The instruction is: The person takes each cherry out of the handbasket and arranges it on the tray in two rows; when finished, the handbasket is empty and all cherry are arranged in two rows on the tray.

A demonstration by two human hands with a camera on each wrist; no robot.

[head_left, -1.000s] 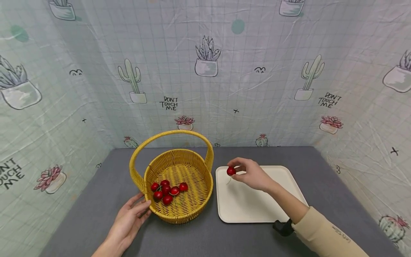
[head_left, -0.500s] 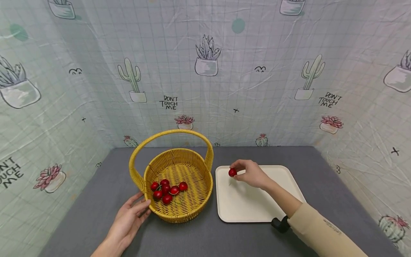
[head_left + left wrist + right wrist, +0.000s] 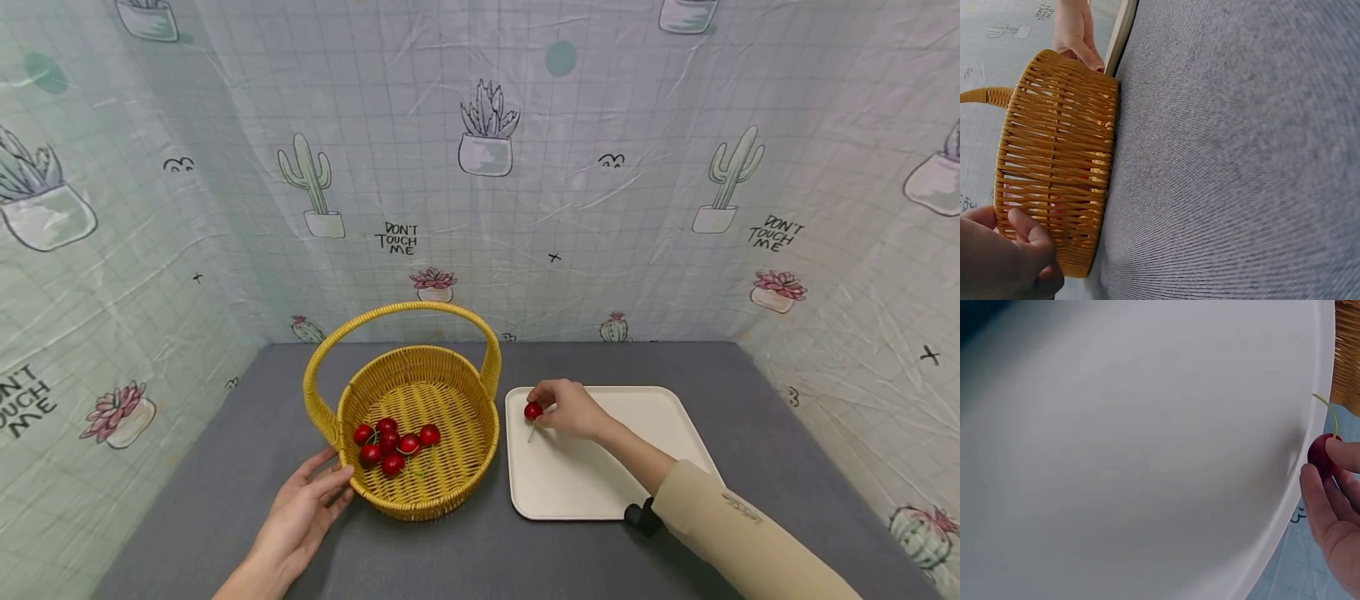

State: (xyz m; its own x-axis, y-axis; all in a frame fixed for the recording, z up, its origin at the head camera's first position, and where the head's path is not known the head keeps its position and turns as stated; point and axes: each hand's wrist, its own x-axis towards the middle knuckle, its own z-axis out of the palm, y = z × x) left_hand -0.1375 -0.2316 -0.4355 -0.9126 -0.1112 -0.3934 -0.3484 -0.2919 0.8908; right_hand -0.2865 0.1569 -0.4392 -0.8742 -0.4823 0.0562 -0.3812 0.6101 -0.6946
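A cherry [image 3: 533, 411] is pinched between the thumb and fingers of my right hand [image 3: 572, 410], over the left back part of a cream tray [image 3: 585, 492]. Its thin green stem [image 3: 1333, 415] curves up past the thumb in the right wrist view. Left of the tray stands a yellow wicker basket [image 3: 480, 454] with a tall arched handle [image 3: 408, 307]. Several red cherries [image 3: 388, 442] lie together in its left part, some with stems. My left hand [image 3: 303, 504] rests against the basket's outer left wall, its fingertips [image 3: 1017, 219] touching the weave with no closed grip.
The basket and tray stand side by side on a grey tabletop [image 3: 450, 558], a narrow gap between them. A cloth printed with cacti [image 3: 483, 154] hangs behind and along both sides. A black device [image 3: 642, 517] sits by the right sleeve [image 3: 720, 508].
My right hand, still holding the cherry, has dipped slightly toward the tray and shifted a little left after a small move right. The left hand and basket stay in place.
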